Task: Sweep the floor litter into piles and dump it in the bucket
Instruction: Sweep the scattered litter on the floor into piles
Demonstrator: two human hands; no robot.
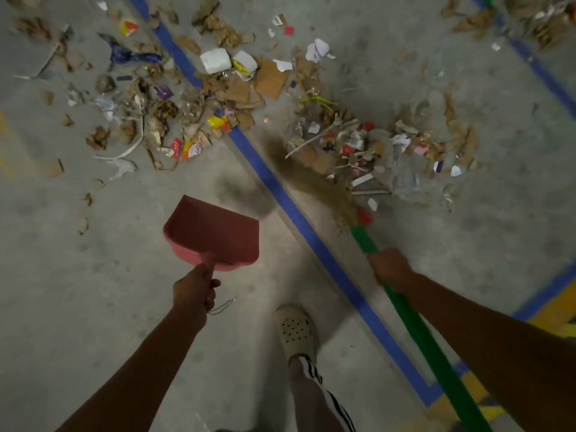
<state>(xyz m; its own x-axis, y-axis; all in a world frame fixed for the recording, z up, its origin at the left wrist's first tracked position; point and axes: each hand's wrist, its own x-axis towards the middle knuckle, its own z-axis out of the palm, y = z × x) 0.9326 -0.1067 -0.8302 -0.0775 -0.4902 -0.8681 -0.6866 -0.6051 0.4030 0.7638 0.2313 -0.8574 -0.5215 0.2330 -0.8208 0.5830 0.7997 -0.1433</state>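
So the left hand (194, 288), low and a bit left of centre, has its fingers curled tight round the stubby handle of a red plastic dustpan (215, 232). The pan is held off the grey concrete floor (93, 244) with its wide mouth pointing toward the upper part of the frame. Over on the right, the right hand (389, 266) is wrapped round the long green broom handle (420, 332), which runs diagonally from the lower right corner up toward the middle. The tan straw broom head (311, 179) is a blur, sitting right against the lower left edge of a litter pile (367, 145) just right of centre: torn brown cardboard, white paper scraps, clear plastic film and a few small red caps. A long strip of blue floor tape (296, 213) cuts diagonally between the dustpan and the broom. There's a second, wider spread of cardboard scraps and wrappers (187, 98) across the upper left, lying over the tape's top end, with a crumpled white cup (215, 60) at its upper edge. More brown bits are scattered in the upper right corner. At bottom centre you can see a cream perforated clog (296, 328) planted on the floor, and yellow painted markings (548, 316) at the lower right edge.
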